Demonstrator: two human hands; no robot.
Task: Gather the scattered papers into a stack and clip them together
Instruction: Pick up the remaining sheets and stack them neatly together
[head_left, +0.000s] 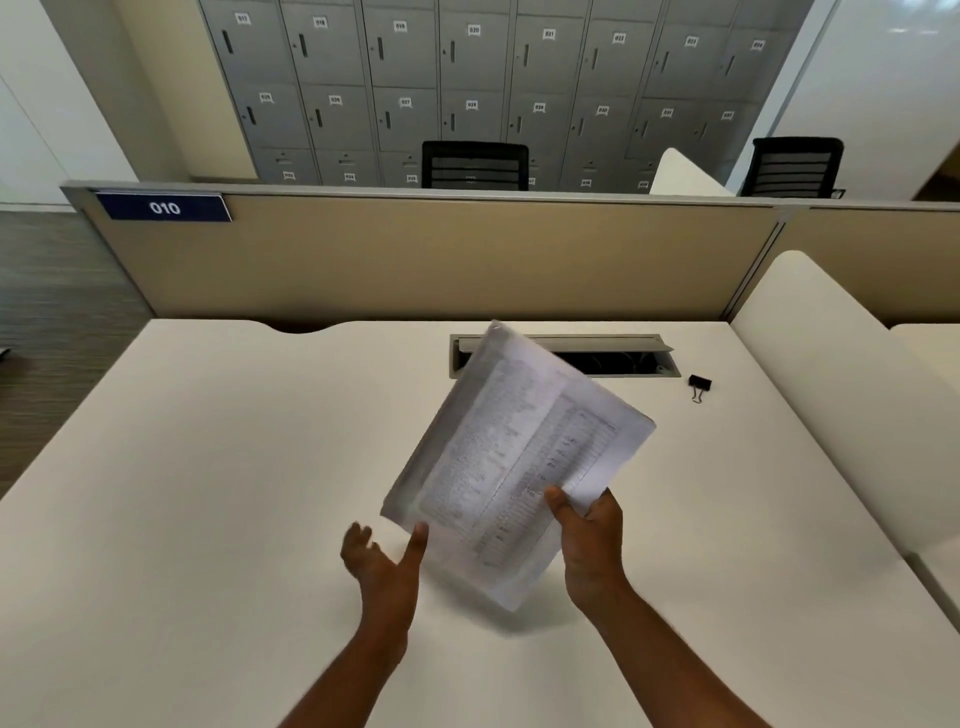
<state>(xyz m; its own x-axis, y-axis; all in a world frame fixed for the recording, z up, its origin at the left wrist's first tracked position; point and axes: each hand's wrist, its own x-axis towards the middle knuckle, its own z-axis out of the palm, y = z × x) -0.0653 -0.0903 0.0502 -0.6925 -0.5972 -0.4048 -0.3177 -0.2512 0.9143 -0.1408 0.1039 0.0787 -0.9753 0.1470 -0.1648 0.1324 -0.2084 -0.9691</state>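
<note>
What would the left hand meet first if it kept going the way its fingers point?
Most likely the stack of papers. The left hand is open, fingers aimed up and right at the stack's lower edge, which the right hand holds tilted above the desk. Motion blur makes depth uncertain.

Bare desk (182, 493) left and front, binder clip (700, 385) far right (beside cable hatch (623, 358)), partition (441, 260) behind

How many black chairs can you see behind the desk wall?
2. One black chair stands behind the middle of the divider, in front of the lockers. The other chair is far right. Only their backs show; more may be hidden.
</note>
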